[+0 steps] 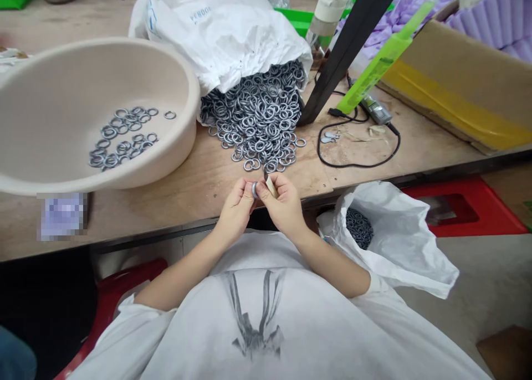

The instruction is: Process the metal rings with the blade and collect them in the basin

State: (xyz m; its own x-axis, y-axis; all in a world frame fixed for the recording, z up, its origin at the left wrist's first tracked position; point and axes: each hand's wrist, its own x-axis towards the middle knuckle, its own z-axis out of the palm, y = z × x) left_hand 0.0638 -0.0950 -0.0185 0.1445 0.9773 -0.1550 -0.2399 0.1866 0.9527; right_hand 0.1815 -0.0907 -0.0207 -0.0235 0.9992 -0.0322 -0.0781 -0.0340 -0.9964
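Observation:
Pinched in the fingers of my left hand [236, 205] is a single grey ring [255, 190], held at the table's front edge. My right hand [286, 203] is closed around a small knife [271, 185] with a pale handle and a short dark tip. Its thumb touches the ring, so the two hands meet there. Just beyond my fingers, a large heap of grey rings [266, 114] spills from the mouth of a white sack [233, 31]. To the left, a beige basin [174, 147] holds several loose rings [124, 139].
Below the table edge at right, an open white bag [399, 241] contains more dark rings. A dark slanted post [344, 53] rises behind the heap. Cable [353, 164], green strip [382, 64], bottle [326, 20] and cardboard box [461, 86] lie to the right.

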